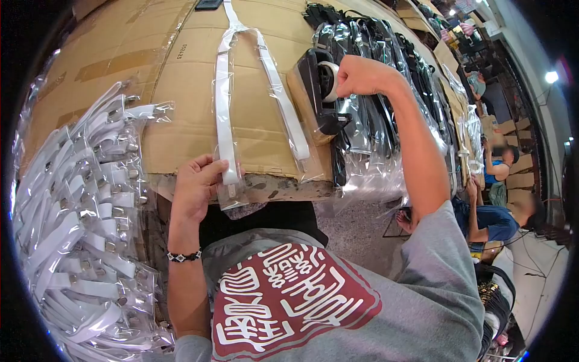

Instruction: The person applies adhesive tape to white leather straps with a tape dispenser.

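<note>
White suspenders [224, 114] in clear plastic sleeves lie spread in a forked shape on the cardboard-covered table [181, 133]. My left hand [198, 184] pinches the lower end of the left strap's sleeve at the table's front edge. The right strap [282, 108] lies free, its sleeve hanging slightly over the edge. My right hand [363, 77] is closed at the tape roll [329, 81] in a black tape dispenser [313, 90], right of the straps. Whether its fingertips hold a piece of tape is too small to tell.
Many bagged white straps [90, 241] are heaped at the left. Bagged black straps [368, 120] lie behind and right of the dispenser. A dark object [208, 5] is at the far edge. Other people [497, 172] sit at the right, with cardboard boxes [520, 180] beyond.
</note>
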`<move>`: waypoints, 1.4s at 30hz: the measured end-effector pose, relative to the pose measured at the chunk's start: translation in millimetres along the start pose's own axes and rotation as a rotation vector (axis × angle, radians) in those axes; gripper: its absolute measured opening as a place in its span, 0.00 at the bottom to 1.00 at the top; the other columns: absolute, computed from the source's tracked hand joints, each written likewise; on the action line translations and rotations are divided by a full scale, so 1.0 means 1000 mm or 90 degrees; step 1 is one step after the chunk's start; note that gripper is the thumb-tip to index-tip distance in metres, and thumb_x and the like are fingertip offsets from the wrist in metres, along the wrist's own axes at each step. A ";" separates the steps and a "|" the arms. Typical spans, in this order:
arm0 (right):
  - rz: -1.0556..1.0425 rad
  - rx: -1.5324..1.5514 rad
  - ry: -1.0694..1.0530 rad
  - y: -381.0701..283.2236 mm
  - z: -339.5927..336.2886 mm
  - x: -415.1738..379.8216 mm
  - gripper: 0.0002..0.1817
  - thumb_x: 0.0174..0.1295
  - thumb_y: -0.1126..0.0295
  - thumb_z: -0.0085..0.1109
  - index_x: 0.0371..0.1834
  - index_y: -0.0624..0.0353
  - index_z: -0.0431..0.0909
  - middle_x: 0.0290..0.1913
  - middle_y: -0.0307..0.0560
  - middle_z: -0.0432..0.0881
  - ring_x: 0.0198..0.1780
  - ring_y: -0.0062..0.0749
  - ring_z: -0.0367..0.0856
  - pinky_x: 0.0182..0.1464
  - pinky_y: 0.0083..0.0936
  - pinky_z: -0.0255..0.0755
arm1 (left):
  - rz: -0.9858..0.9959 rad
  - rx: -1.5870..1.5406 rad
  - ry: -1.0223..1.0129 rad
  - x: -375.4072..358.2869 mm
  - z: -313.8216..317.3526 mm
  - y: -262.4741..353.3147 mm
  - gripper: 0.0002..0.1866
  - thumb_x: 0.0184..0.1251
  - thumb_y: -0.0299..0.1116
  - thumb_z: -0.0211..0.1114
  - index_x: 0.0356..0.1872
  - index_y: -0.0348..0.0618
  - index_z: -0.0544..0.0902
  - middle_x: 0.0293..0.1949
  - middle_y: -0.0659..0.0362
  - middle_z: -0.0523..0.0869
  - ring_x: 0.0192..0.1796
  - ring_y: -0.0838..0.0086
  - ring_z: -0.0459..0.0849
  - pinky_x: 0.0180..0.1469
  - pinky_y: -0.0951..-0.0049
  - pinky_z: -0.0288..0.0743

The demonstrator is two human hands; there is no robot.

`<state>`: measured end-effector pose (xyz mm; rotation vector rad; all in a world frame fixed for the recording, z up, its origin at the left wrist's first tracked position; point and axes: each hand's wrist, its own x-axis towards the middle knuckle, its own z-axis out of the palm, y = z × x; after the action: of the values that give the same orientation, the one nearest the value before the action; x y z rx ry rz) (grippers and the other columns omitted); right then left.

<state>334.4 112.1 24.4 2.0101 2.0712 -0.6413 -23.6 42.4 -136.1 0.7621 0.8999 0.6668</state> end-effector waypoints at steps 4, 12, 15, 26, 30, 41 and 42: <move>-0.009 -0.085 -0.054 -0.011 -0.004 0.006 0.15 0.45 0.70 0.68 0.14 0.69 0.72 0.14 0.43 0.65 0.18 0.25 0.65 0.24 0.34 0.60 | -0.005 0.004 -0.001 0.001 -0.001 0.000 0.15 0.72 0.29 0.63 0.53 0.28 0.81 0.45 0.47 0.90 0.46 0.66 0.92 0.49 0.67 0.87; 0.025 -0.273 0.030 -0.040 0.010 -0.019 0.14 0.49 0.66 0.71 0.24 0.68 0.79 0.27 0.60 0.84 0.32 0.54 0.86 0.37 0.42 0.78 | -0.002 -0.004 -0.011 0.000 -0.002 0.000 0.15 0.72 0.29 0.63 0.53 0.28 0.81 0.46 0.47 0.90 0.46 0.65 0.92 0.48 0.67 0.88; 0.076 -0.327 0.006 -0.050 0.012 -0.024 0.15 0.51 0.64 0.71 0.32 0.67 0.83 0.37 0.63 0.87 0.46 0.56 0.88 0.49 0.44 0.82 | -0.001 -0.008 -0.005 0.001 -0.003 -0.003 0.14 0.73 0.29 0.63 0.53 0.28 0.81 0.46 0.46 0.90 0.46 0.65 0.92 0.47 0.66 0.88; 0.074 -0.336 -0.017 -0.074 0.013 -0.058 0.14 0.53 0.67 0.70 0.40 0.63 0.87 0.43 0.61 0.89 0.47 0.55 0.89 0.49 0.43 0.84 | 0.007 0.002 -0.001 0.001 -0.002 -0.002 0.15 0.73 0.30 0.63 0.53 0.28 0.80 0.48 0.46 0.90 0.47 0.66 0.92 0.46 0.66 0.88; 0.095 -0.291 0.060 -0.064 0.016 -0.073 0.13 0.55 0.66 0.70 0.38 0.65 0.87 0.40 0.61 0.88 0.45 0.55 0.89 0.48 0.44 0.83 | 0.005 -0.003 -0.004 0.002 -0.002 -0.005 0.16 0.73 0.31 0.64 0.54 0.28 0.80 0.47 0.46 0.89 0.47 0.66 0.91 0.44 0.65 0.89; 0.056 -0.149 0.200 -0.035 0.023 -0.093 0.11 0.54 0.68 0.65 0.26 0.67 0.81 0.27 0.58 0.82 0.33 0.51 0.83 0.40 0.41 0.76 | -0.008 0.014 0.014 -0.003 0.005 0.005 0.12 0.73 0.28 0.63 0.50 0.29 0.82 0.43 0.50 0.91 0.44 0.69 0.92 0.46 0.70 0.87; 0.032 -0.128 0.237 -0.029 0.026 -0.096 0.11 0.54 0.68 0.64 0.25 0.67 0.80 0.24 0.55 0.80 0.28 0.48 0.81 0.37 0.38 0.74 | -0.006 0.013 0.015 -0.003 0.005 0.005 0.12 0.73 0.28 0.63 0.50 0.29 0.82 0.43 0.50 0.91 0.44 0.69 0.92 0.47 0.70 0.87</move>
<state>308.3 14.7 47.0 2.1811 2.1635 -0.0441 -21.5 41.3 -128.7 0.7690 0.9320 0.6608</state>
